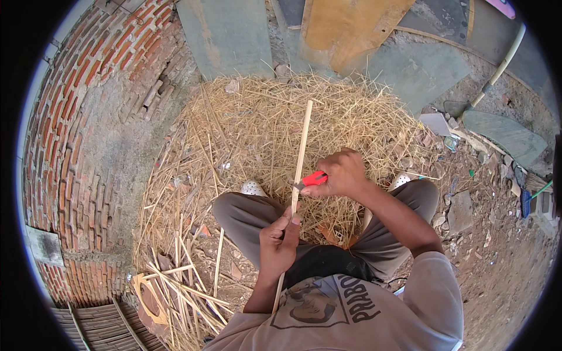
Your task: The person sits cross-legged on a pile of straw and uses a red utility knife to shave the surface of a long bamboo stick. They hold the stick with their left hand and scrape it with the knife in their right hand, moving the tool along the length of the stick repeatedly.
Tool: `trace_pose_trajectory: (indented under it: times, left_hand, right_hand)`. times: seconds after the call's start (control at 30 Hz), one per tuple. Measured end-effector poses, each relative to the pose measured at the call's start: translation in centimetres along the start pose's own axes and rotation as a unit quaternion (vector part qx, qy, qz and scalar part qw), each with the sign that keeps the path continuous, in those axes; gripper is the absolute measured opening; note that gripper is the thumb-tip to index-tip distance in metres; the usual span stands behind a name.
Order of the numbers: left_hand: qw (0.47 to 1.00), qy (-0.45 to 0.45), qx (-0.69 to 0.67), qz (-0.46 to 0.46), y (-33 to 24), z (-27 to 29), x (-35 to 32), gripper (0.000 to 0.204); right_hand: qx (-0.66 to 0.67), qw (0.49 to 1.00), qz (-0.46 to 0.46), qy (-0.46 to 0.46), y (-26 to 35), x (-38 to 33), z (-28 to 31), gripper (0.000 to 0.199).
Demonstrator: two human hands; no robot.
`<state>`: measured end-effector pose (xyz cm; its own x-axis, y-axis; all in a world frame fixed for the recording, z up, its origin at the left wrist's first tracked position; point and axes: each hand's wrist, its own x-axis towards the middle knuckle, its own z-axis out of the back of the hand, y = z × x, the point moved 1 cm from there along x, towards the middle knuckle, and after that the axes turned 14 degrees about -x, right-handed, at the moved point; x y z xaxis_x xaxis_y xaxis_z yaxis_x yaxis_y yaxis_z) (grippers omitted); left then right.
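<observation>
A long, pale strip that looks like split bamboo (304, 140) runs from my lap up over the straw-coloured pile. My left hand (280, 238) is closed around its lower part, and its tail passes down beside my forearm. In my right hand (341, 174) is a red-handled utility knife (314, 179). The fingers are wrapped round the handle, and the blade end meets the strip a little above my left hand. Exactly how the blade touches the wood is too small to tell.
A broad heap of thin shavings (263, 117) spreads before my legs. Loose strips (193, 292) lie at the lower left. A brick wall (76, 175) stands left, with flat boards (228, 41) at the back. Rubble and a broken slab (460, 212) lie right.
</observation>
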<state>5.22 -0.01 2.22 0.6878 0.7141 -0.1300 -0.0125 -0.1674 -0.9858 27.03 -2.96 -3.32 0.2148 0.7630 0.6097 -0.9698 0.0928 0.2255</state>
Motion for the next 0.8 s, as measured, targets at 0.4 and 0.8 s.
trace_pose_trajectory:
  times: [0.4, 0.8]
  left_hand:
    - [0.991, 0.1, -0.068, 0.059, 2.2, -1.1, -4.8, 0.03]
    - [0.999, -0.014, -0.039, -0.01, 0.3, 0.5, -1.4, 0.032]
  right_hand:
    - [-0.025, 0.901, -0.429, 0.062, -12.4, 2.7, 0.9, 0.079]
    - [0.04, 0.998, -0.008, 0.042, 1.0, -0.6, 0.7, 0.07]
